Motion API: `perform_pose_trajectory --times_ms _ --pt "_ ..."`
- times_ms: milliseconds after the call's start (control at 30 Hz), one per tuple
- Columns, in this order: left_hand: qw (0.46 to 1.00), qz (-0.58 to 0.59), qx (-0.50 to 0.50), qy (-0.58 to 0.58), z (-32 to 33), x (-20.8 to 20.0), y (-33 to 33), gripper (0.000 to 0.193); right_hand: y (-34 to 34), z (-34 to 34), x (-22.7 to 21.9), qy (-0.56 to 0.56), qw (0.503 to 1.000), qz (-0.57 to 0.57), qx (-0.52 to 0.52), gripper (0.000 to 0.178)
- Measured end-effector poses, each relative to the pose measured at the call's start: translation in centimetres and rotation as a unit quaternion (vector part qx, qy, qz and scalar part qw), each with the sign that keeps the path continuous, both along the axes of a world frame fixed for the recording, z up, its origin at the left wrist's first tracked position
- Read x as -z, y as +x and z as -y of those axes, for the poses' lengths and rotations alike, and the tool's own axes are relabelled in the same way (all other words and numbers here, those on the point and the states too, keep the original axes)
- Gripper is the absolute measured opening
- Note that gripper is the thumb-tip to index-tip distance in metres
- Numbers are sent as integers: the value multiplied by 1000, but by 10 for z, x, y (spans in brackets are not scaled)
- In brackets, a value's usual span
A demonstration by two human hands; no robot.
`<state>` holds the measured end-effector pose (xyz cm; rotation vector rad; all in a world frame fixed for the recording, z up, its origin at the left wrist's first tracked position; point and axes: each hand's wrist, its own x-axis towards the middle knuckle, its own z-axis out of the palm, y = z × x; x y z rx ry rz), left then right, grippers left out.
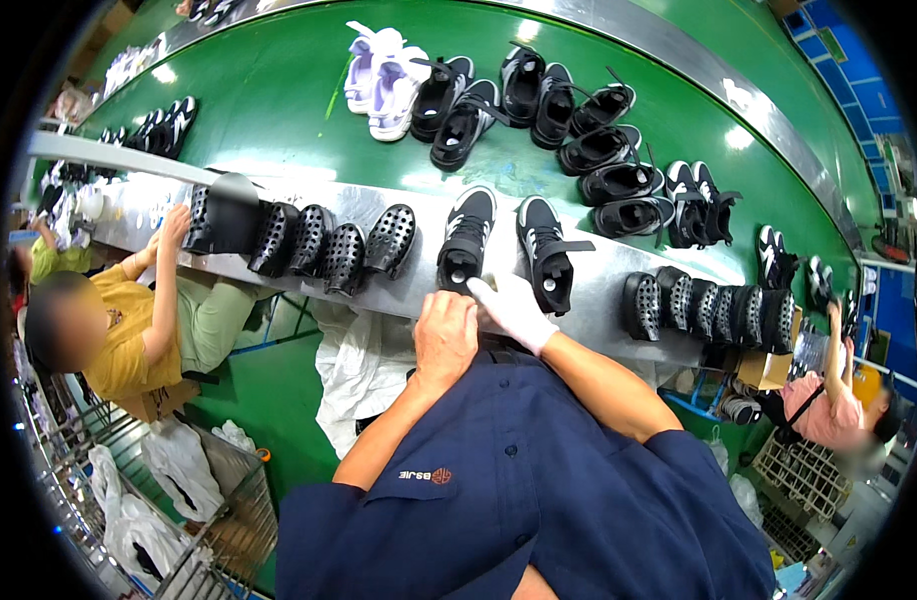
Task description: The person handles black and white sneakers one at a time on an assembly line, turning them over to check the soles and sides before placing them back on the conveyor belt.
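Note:
Two black sneakers with grey-white trim stand side by side before me, toes pointing away. The left sneaker [468,235] has its strap lying across; the right sneaker [547,255] has its strap sticking out to the side. My bare left hand [446,335] is closed, fingers curled together just behind the left sneaker's heel; whatever is in them is hidden. My right hand [514,310], in a white glove, has its fingers stretched out between the two heels, thumb apart, beside the left sneaker's heel. It holds nothing that I can see.
Black perforated shoe forms [344,258] line the metal ledge [404,290] on the left, with more forms [699,305] on the right. Several black sneakers [554,105] and white-lilac shoes [387,85] sit on the green belt [309,130]. Co-workers sit either side; a wire cart [244,510] stands lower left.

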<state>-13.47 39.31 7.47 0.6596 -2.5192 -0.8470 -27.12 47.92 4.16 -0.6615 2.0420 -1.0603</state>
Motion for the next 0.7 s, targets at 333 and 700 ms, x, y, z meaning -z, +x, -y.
perform_pose_trajectory --times_ms 333,700 --pt "990 124 3 61 -68 55 -93 30 -36 -77 36 47 971 8 236 37" --pt "990 74 -71 -93 -61 66 -94 21 -12 -72 91 11 982 -27 188 58"
